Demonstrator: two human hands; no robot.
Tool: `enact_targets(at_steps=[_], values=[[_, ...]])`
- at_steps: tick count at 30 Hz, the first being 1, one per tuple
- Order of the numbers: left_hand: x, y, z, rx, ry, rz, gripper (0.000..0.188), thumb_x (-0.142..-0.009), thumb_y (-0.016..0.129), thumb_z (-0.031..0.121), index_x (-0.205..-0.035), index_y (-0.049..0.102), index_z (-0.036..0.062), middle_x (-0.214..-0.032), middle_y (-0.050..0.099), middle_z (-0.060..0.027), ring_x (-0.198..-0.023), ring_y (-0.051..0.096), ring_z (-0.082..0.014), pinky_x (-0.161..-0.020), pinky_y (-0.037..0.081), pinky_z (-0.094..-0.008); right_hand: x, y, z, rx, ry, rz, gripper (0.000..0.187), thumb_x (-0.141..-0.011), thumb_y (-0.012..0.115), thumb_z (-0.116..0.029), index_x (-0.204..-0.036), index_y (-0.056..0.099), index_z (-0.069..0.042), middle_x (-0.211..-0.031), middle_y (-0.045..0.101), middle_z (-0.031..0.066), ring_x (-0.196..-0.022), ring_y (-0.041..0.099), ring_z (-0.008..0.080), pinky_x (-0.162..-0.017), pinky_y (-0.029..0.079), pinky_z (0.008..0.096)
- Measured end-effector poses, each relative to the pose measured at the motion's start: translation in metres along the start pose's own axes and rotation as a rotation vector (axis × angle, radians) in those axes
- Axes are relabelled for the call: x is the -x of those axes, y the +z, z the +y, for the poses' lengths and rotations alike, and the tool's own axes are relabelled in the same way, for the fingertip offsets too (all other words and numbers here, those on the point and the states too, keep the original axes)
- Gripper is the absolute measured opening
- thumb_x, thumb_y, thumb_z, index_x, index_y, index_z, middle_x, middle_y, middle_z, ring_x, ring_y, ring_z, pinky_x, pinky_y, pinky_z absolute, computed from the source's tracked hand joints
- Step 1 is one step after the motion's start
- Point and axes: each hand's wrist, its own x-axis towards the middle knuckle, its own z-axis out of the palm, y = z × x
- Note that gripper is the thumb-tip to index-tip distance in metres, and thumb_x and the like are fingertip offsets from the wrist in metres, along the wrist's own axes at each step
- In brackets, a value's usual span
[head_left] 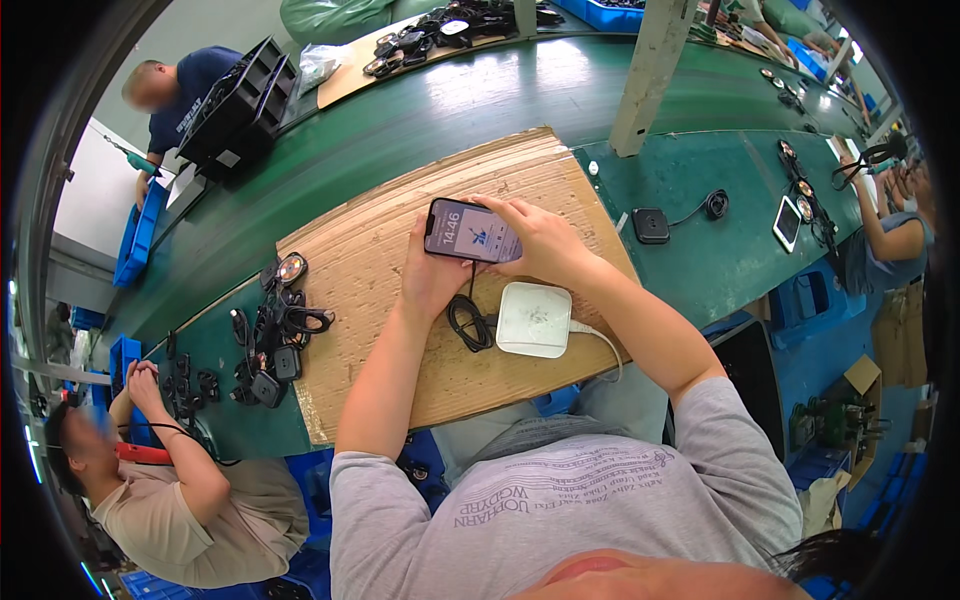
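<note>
A smartphone (470,245) with its screen lit lies sideways between my two hands over the cardboard sheet. My left hand (428,278) grips its left end and lower edge. Around its right end close the fingers of my right hand (545,240). Below the phone hangs a black cable (467,318), partly coiled on the cardboard; whatever its upper end meets is hidden behind the phone and hands. The cable's other end reaches a white square box (534,320) with rounded corners. From the box's right side a white cable (606,341) curves off toward my lap.
Several black cabled pucks (270,345) are heaped left of the cardboard (370,235). On the green bench at right are a black square charger (651,226) and a white phone (787,223). A metal post (650,85) rises beyond. Co-workers sit left and right.
</note>
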Motion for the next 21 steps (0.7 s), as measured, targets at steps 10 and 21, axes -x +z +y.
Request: enact_targets(at_steps=[10, 21], values=[[0.0002, 0.0021, 0.0, -0.019, 0.008, 0.017, 0.059, -0.097, 0.04, 0.057, -0.134, 0.053, 0.0124, -0.125, 0.062, -0.0106, -0.105, 0.062, -0.023, -0.078, 0.051, -0.0346, -0.0002, -0.0004, 0.0, -0.004, -0.009, 0.01, 0.097, -0.063, 0.088, -0.029, -0.147, 0.039, -0.023, -0.118, 0.062, 0.0096, -0.097, 0.064, 0.0293, -0.079, 0.054, 0.0381], [-0.0008, -0.0029, -0.0006, 0.01, 0.004, -0.002, 0.06, -0.097, 0.041, 0.057, -0.134, 0.053, 0.0114, -0.127, 0.061, -0.0123, -0.11, 0.061, -0.0255, -0.086, 0.051, -0.0398, 0.0001, -0.0027, -0.0019, 0.001, 0.002, 0.001, 0.097, -0.062, 0.088, -0.029, -0.146, 0.039, -0.024, -0.12, 0.061, 0.0088, -0.095, 0.065, 0.0296, -0.077, 0.055, 0.0383]])
